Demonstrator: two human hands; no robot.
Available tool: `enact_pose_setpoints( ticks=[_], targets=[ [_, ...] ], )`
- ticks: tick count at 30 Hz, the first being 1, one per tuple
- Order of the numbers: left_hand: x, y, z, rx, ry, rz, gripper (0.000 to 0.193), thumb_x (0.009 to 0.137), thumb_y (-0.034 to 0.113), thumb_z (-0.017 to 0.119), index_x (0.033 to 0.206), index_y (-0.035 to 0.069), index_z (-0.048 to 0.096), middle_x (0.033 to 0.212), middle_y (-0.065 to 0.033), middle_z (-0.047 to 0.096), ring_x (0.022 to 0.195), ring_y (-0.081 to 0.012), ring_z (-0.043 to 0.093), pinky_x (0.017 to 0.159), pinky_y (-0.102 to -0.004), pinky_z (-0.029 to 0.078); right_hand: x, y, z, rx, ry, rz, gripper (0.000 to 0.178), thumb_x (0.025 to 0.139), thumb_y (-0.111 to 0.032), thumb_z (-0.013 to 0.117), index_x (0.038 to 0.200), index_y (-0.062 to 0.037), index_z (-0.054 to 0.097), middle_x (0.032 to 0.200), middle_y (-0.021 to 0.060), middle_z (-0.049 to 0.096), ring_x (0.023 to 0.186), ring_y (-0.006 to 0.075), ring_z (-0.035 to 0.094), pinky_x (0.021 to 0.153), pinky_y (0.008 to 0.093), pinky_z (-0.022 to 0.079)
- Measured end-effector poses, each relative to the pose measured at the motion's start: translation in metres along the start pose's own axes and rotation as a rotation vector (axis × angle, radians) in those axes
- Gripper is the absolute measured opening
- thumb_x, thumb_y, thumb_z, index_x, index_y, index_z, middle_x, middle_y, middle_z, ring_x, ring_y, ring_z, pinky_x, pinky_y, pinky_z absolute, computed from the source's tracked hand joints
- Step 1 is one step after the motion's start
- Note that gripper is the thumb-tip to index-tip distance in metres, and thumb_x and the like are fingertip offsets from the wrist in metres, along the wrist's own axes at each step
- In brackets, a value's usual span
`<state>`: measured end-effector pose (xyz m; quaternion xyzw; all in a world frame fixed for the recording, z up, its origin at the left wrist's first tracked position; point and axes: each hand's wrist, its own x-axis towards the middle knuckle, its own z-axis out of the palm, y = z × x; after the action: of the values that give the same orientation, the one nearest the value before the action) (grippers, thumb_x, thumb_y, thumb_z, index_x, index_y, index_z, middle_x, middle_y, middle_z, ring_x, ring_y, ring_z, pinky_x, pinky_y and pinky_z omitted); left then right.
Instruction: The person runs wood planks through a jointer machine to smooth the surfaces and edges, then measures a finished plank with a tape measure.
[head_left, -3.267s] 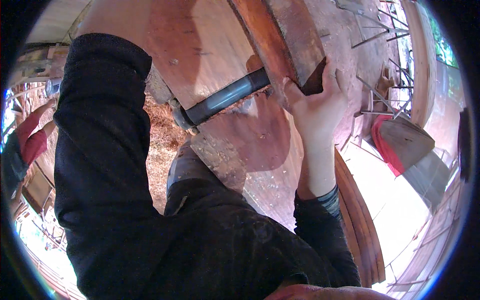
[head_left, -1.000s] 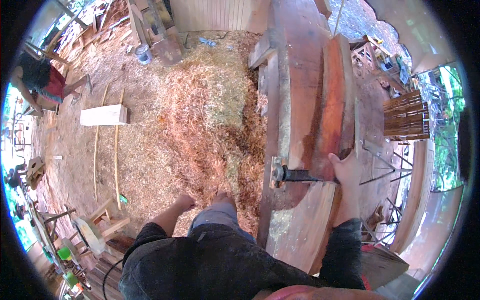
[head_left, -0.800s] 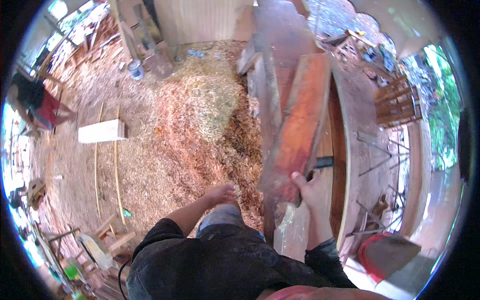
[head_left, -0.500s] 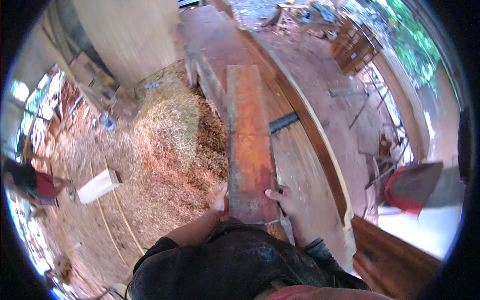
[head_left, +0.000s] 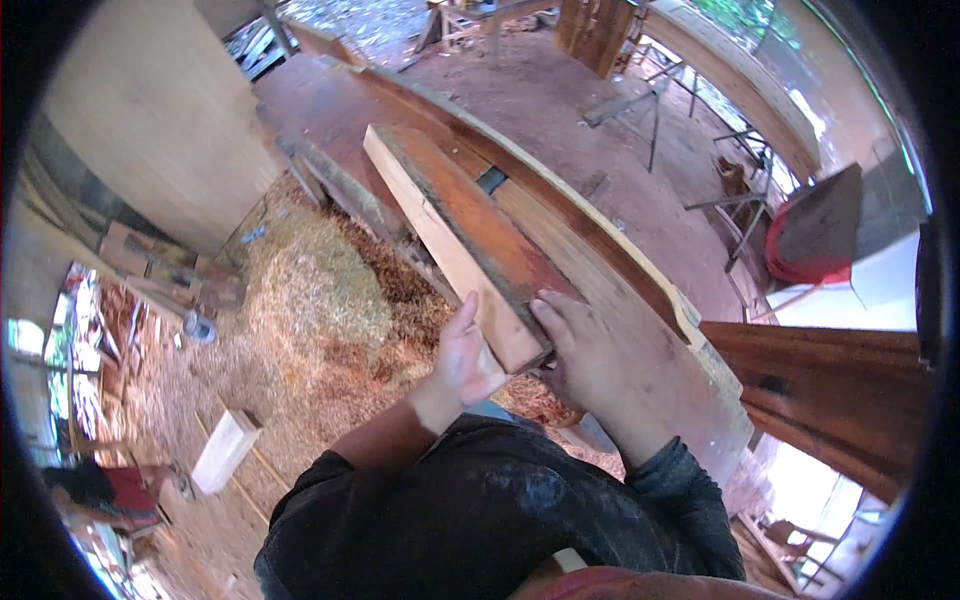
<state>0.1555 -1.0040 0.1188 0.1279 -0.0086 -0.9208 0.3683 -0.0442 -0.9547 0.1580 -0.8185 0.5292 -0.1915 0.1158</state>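
Observation:
A thick wooden board slants away from me over a long wooden workbench. Its upper face is rough and orange-red with dark edges; the side toward the left is pale, smooth wood. My right hand grips the board's near end, fingers over the top and part of the hand hidden beneath. My left hand lies against the near end of the pale side, palm showing, thumb stretched up and fingers extended at the lower edge. Whether those fingertips reach under the board is hidden.
Wood shavings are heaped left of the bench. A pale wood block lies on the floor near a person at the far left. A dark red-brown plank extends at the right. Metal trestles stand beyond the bench.
The board has turned, its far end swinging left and its pale side coming into view. My left hand has opened from its edge grip; my right hand has moved over the top. The view has shifted right.

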Motion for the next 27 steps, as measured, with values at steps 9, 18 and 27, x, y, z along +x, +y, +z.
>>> enact_pose_setpoints(
  ticks=[9, 18, 27],
  targets=[
    [0.042, 0.109, -0.116, 0.514, 0.186, -0.419, 0.099, 0.098, 0.076, 0.043, 0.153, -0.006, 0.037, 0.123, -0.0216, 0.064, 0.118, -0.0344, 0.062, 0.107, -0.0528, 0.050, -0.007, -0.036, 0.068, 0.576, 0.566, 0.850, 0.092, 0.059, -0.025, 0.099, 0.129, 0.0053, 0.047, 0.114, 0.0241, 0.069, 0.113, 0.0309, 0.068, 0.099, 0.0416, 0.054],
    [0.142, 0.135, -0.202, 0.314, 0.324, -0.148, 0.082, 0.096, 0.073, 0.042, 0.145, 0.008, 0.053, 0.147, -0.0150, 0.056, 0.134, -0.0386, 0.054, 0.112, -0.0572, 0.043, -0.033, -0.102, 0.009, 0.399, 0.369, 0.930, 0.084, 0.060, -0.029, 0.096, 0.129, 0.0005, 0.057, 0.106, 0.0198, 0.074, 0.099, 0.0342, 0.074, 0.093, 0.0399, 0.057],
    [0.103, 0.021, -0.175, 0.413, -0.033, -0.372, 0.087, 0.092, 0.075, 0.040, 0.153, 0.014, 0.048, 0.160, -0.0134, 0.046, 0.145, -0.0377, 0.044, 0.119, -0.0610, 0.035, -0.206, -0.128, 0.037, 0.544, 0.552, 1.043, 0.091, 0.056, -0.024, 0.092, 0.137, -0.0017, 0.056, 0.115, 0.0190, 0.071, 0.106, 0.0340, 0.070, 0.097, 0.0435, 0.055]
  ],
)
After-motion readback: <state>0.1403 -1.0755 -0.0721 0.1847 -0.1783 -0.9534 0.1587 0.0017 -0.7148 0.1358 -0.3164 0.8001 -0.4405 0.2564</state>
